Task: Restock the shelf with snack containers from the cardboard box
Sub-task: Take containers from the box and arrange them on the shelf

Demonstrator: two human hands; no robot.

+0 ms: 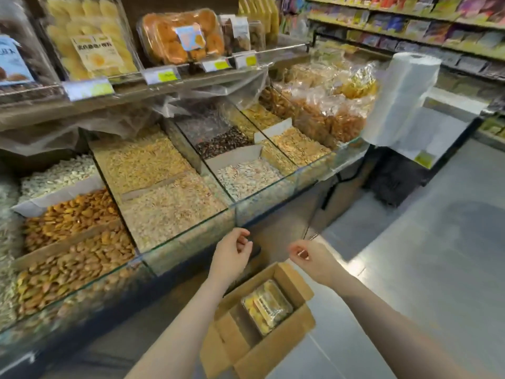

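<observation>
A: We begin with our left hand, raised in front of the glass edge of the bulk bins. Its fingers are curled loosely inward and it holds nothing.

B: Our right hand hangs at the same height, well apart from the left, fingers likewise half-curled and empty. Both forearms reach forward from the bottom of the view.

A: Below and between our hands stands the cardboard box on the floor, flaps open. Inside it we see one clear snack container with yellow contents, lying toward the box's far right corner; the rest of the interior looks bare.

B: Beyond the hands, the bins hold almonds, pale seeds and dark seeds in separate compartments.

A: Above them runs the shelf, with price tags along its front edge. On it stand a container of yellow dried slices and, just beside it to the right, a container of orange dried fruit.

B: To the right, near the bins' end, a roll of plastic bags hangs upright.
</observation>
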